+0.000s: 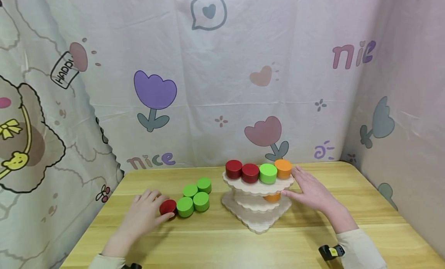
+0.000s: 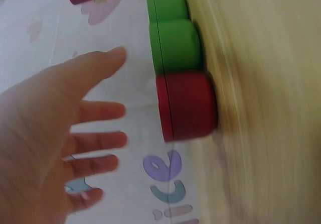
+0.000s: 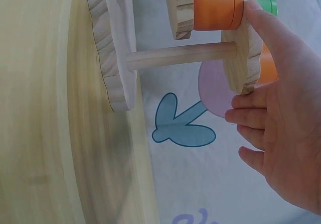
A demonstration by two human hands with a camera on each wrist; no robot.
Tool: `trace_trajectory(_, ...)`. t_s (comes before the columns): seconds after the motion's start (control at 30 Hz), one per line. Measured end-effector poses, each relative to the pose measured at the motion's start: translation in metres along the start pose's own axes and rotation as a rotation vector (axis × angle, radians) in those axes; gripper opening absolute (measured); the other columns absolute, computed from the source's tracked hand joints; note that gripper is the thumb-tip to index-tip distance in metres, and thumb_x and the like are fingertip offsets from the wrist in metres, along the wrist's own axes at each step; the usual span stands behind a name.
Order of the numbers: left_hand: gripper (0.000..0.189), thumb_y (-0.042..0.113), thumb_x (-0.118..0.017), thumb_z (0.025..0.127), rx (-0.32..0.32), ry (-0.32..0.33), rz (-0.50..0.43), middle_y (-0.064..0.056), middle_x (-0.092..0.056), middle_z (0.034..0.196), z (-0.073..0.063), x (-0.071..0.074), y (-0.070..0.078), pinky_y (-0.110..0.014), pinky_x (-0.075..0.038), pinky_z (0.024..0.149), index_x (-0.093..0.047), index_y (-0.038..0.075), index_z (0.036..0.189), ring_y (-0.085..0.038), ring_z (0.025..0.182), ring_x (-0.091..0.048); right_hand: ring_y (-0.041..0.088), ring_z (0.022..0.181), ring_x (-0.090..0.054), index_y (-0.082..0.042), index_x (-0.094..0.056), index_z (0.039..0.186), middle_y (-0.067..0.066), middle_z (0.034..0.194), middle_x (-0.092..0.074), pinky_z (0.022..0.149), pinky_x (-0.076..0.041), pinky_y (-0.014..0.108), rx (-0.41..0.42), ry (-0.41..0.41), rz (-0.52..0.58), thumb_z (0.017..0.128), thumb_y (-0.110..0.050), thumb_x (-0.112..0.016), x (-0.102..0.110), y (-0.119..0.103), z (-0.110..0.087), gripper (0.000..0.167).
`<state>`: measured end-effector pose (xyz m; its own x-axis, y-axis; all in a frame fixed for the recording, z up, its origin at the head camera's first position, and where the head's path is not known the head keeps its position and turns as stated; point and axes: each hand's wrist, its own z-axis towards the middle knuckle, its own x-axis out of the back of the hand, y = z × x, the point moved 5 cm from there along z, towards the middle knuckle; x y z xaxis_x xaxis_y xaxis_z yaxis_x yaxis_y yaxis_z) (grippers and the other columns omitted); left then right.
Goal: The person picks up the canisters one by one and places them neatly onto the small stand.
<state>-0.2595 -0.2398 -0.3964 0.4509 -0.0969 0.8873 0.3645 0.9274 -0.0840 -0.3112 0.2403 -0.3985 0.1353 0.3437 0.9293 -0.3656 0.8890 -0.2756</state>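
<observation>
In the head view, my left hand (image 1: 144, 213) is beside a red cylinder (image 1: 168, 208) with a seam near its top. The left wrist view shows those fingers spread loosely and apart from the red cylinder (image 2: 188, 106). My right hand (image 1: 313, 190) is at the right corner of a tiered wooden stand (image 1: 257, 219) with scalloped edges. Its thumb and fingertips touch the top tier, with the fingers fairly straight. Two red cylinders, a green cylinder (image 1: 268, 173) and an orange cylinder (image 1: 283, 169) stand on that tier. Another orange cylinder (image 3: 215, 5) sits on the tier below.
Several green cylinders (image 1: 185, 206) stand grouped on the wooden table (image 1: 194, 246), right of the red one by my left hand. A printed cloth (image 1: 208, 87) hangs behind the table and along its sides. Wooden posts (image 3: 180, 54) link the stand's tiers.
</observation>
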Motion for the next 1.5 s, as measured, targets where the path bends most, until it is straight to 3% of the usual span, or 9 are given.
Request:
trace_trajectory(0.13, 0.062, 0.057, -0.074, 0.075, 0.071, -0.116, 0.003, -0.007, -0.063, 0.114, -0.004, -0.008, -0.010, -0.050, -0.043, 0.087, -0.066, 0.015, 0.119, -0.029, 0.112, -0.056, 0.044, 0.145, -0.024, 0.007, -0.032, 0.147, 0.027, 0.155, -0.028, 0.116, -0.022, 0.058, 0.000, -0.006, -0.001, 0.087, -0.065, -0.055, 0.000, 0.001, 0.000, 0.097)
trace_trajectory(0.3, 0.065, 0.058, -0.072, 0.076, 0.089, -0.186, -0.013, -0.009, -0.064, 0.117, -0.008, -0.015, -0.013, -0.053, -0.044, 0.086, -0.065, 0.013, 0.122, -0.032, 0.114, -0.056, 0.045, 0.145, -0.025, 0.007, -0.032, 0.147, 0.027, 0.155, -0.028, 0.115, -0.023, 0.059, 0.000, -0.008, 0.000, 0.087, -0.065, -0.055, -0.001, 0.002, 0.000, 0.097)
trace_trajectory(0.93, 0.051, 0.047, -0.075, 0.078, 0.122, -0.168, -0.036, -0.010, -0.066, 0.112, -0.005, -0.020, -0.013, -0.051, -0.046, 0.081, -0.065, 0.010, 0.113, -0.032, 0.108, -0.059, 0.045, 0.145, -0.025, 0.008, -0.032, 0.147, 0.027, 0.155, -0.028, 0.115, -0.023, 0.059, 0.001, -0.008, 0.001, 0.087, -0.065, -0.055, 0.001, 0.001, 0.001, 0.097)
trace_trajectory(1.17, 0.050, 0.046, -0.077, 0.076, 0.156, -0.213, -0.072, -0.009, -0.065, 0.111, -0.005, -0.022, -0.016, -0.046, -0.045, 0.078, -0.065, 0.009, 0.108, -0.028, 0.105, -0.059, 0.044, 0.145, -0.024, 0.007, -0.032, 0.147, 0.027, 0.155, -0.028, 0.115, -0.023, 0.059, -0.004, -0.010, 0.004, 0.087, -0.066, -0.055, 0.000, 0.000, 0.001, 0.098)
trace_trajectory(1.5, 0.042, 0.041, -0.081, 0.066, 0.188, -0.295, -0.169, 0.006, -0.056, 0.087, -0.005, -0.020, -0.015, -0.034, -0.040, 0.071, -0.061, 0.015, 0.092, -0.012, 0.082, -0.050, 0.045, 0.145, -0.024, 0.007, -0.032, 0.147, 0.027, 0.155, -0.028, 0.115, -0.023, 0.059, 0.004, 0.002, 0.008, 0.087, -0.064, -0.056, 0.000, 0.000, 0.000, 0.097)
